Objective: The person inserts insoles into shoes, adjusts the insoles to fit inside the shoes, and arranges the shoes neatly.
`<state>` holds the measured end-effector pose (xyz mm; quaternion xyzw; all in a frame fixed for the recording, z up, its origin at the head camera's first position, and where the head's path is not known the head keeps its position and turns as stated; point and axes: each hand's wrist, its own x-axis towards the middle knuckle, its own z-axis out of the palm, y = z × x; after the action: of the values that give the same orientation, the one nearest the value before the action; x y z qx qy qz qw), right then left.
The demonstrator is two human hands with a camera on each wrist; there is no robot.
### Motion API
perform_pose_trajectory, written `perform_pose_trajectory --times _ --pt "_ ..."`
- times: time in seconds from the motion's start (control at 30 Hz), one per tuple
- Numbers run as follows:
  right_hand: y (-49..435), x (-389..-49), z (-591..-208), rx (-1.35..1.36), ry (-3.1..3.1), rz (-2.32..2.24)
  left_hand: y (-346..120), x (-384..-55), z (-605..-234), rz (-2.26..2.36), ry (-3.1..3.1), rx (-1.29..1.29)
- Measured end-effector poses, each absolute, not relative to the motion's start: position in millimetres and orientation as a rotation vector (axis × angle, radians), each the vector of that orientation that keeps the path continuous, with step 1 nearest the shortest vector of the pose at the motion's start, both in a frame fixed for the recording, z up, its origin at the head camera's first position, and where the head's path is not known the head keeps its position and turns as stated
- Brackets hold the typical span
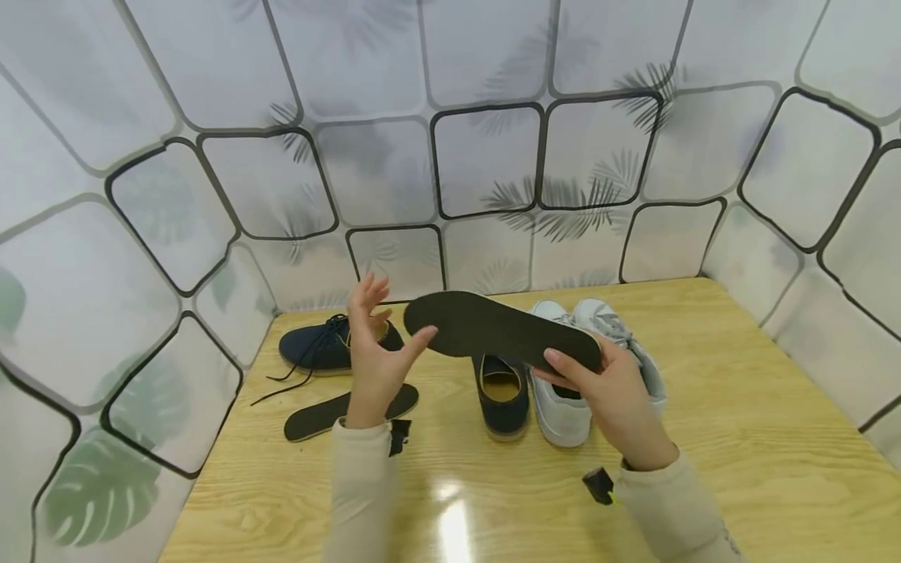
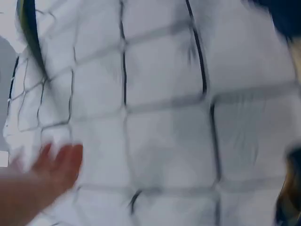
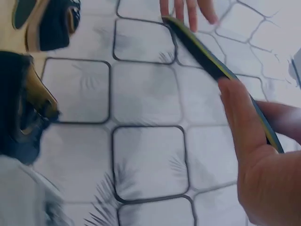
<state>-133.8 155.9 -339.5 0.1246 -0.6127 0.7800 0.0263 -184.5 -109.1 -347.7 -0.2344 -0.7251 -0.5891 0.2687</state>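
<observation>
My right hand pinches one end of a dark insole between thumb and fingers, holding it above the table. Seen edge-on in the right wrist view, the insole is thin with a yellowish layer. My left hand is raised by the insole's other end, its fingers spread and nothing held. Its thumb overlaps the insole in the head view, but the left wrist view shows a gap between hand and insole. A second dark insole lies on the table behind the left wrist.
One navy lace-up shoe lies at the back left with laces trailing. Another navy shoe stands mid-table, beside a pair of white sneakers. A patterned curtain surrounds the wooden table at the back and sides.
</observation>
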Motion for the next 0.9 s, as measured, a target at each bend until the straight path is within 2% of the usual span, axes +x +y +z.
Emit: perform_pose_trajectory --times 0.1,0.17,0.4,0.53,0.67,0.8,0.9 --pt "166.8 -132.4 -329.5 0.413 -2.109 2.324 -117.8 -181.6 -344.2 -1.017 -2.181 -0.920" --pt "169.2 -132.3 -324.8 0.444 -2.190 2.285 -114.2 -179.5 -342.2 -0.808 -2.298 -1.044" --pt "169.4 -131.2 -318.8 0.444 -2.412 2.132 -97.6 -176.9 -348.0 -0.603 -2.521 -0.992" --pt "163.6 -130.4 -318.9 0.520 -2.563 1.318 -93.4 -178.9 -353.4 -0.579 -2.488 -0.906" --pt "147.8 -133.2 -322.1 0.616 -2.399 0.460 -83.7 -179.4 -356.6 -0.469 -2.412 -0.832" --pt "128.0 -137.3 -327.1 0.746 -2.390 0.094 -71.8 -177.6 -356.7 -0.407 -2.342 -0.849" --pt "118.6 -139.2 -331.0 0.744 -2.444 -0.029 -65.0 -175.7 -356.0 -0.412 -2.314 -0.889"
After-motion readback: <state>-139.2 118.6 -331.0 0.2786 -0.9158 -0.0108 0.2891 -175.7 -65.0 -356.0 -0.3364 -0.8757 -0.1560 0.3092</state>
